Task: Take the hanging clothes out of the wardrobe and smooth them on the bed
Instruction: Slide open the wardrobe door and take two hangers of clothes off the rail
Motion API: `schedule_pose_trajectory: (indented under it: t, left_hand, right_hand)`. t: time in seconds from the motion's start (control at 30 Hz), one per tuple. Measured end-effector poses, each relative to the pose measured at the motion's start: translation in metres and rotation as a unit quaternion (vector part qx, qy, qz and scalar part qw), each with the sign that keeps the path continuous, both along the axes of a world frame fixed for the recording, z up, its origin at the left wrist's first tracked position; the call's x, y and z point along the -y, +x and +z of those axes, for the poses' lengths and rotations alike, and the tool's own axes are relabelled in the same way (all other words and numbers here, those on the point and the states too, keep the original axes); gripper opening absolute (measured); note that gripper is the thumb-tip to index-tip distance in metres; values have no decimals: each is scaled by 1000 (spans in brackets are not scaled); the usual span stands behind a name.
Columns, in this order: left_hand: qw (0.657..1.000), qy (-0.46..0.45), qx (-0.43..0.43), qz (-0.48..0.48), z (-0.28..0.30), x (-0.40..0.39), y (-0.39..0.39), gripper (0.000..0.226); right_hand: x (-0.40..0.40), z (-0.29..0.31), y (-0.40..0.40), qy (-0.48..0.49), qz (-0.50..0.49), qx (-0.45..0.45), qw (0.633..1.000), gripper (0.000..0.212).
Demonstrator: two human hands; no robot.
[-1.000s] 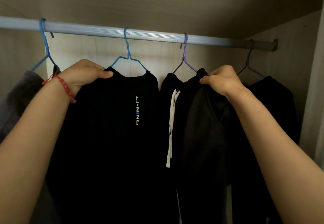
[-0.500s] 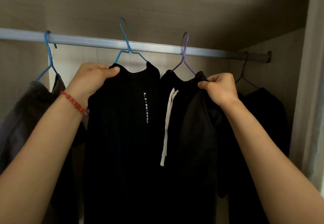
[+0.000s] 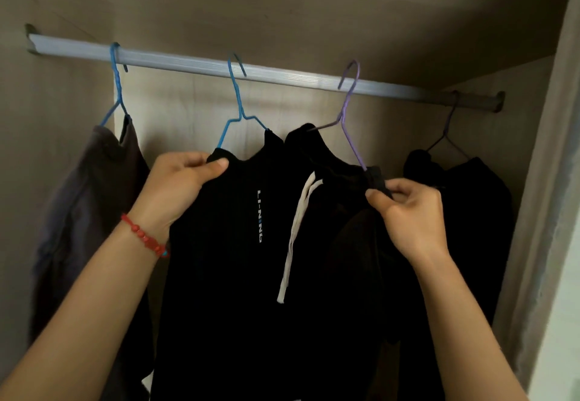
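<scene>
Wardrobe interior (image 3: 314,8), pale wood-grain panels, dimly lit, with a side panel running down the right edge. One metal rail (image 3: 282,77) spans it from the upper left bracket down toward the right bracket.

Four garments hang inside. At far left, a grey garment (image 3: 91,212) hangs on a blue hanger (image 3: 116,86) hooked over the rail. Next, a black top with printed lettering (image 3: 232,259) sits on a second blue hanger (image 3: 237,102); its hook stands at the rail, but whether it rests on the rail cannot be told from this angle. Beside and touching it, a black garment with a white drawstring (image 3: 342,275) hangs on a purple hanger (image 3: 350,108), tilted, its hook in front of the rail. At far right, a dark garment (image 3: 470,212) hangs on a dark hanger (image 3: 448,130).

Left hand (image 3: 179,187): fingers curled, thumb and fingers pinching the left shoulder of the lettered top. A red bead bracelet (image 3: 144,237) is on that wrist.

Right hand (image 3: 411,212): fingers curled, pinching the right shoulder of the drawstring garment just below the purple hanger's arm.
</scene>
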State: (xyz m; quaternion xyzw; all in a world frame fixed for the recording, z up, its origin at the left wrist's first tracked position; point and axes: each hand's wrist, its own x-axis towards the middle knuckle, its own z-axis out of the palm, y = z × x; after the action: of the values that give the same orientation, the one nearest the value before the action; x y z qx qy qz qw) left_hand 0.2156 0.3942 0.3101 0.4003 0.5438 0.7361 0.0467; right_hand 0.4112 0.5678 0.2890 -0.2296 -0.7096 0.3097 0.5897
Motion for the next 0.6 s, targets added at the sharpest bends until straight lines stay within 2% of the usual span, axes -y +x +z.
schedule_pose_trajectory:
  t: [0.17,0.3,0.4,0.6]
  left_hand:
    - [998,-47,30,-17,-50,9,14,12]
    - [993,-102,12,-64,-89,7,16,21]
    - [984,-123,22,-125,-110,7,15,12]
    - [949,-136,62,-279,-136,-2,17,14]
  right_hand:
    - [26,-42,39,-41,22,33,998,18]
    - [58,-72,73,-85,5,57,995,15]
    - [91,-86,94,-104,-35,53,993,17]
    - [158,-112,119,-148,-159,48,975,16]
